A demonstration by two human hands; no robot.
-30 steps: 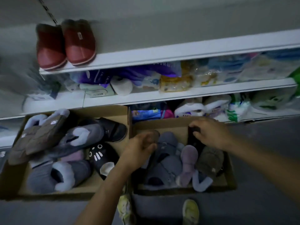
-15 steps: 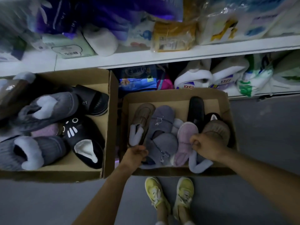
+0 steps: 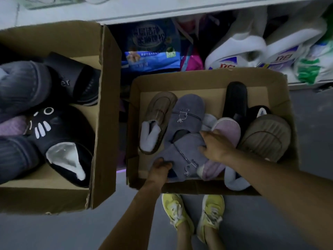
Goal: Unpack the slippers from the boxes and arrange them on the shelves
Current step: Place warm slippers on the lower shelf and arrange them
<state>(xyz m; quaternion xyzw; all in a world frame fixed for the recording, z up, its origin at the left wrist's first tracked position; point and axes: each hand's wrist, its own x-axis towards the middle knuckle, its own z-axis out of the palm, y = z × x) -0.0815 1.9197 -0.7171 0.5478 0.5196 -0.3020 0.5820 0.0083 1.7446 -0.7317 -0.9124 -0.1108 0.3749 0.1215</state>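
Both hands have closed in on the near grey slipper (image 3: 182, 154), soft felt with a stitched motif: left hand (image 3: 160, 167) fingers grasping its edge, right hand (image 3: 216, 147) fingers curled over its upper. It lies in the right cardboard box (image 3: 207, 76) beside a brown slipper (image 3: 158, 112). Grey floor (image 3: 45, 231) underneath, white shelf (image 3: 162, 8) above.

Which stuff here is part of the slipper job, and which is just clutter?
Job: left box, right box, near grey slipper, brown slipper, black cat slipper, shelf, left hand, right hand.
Lying about: blue packet, white jugs, yellow shoes.
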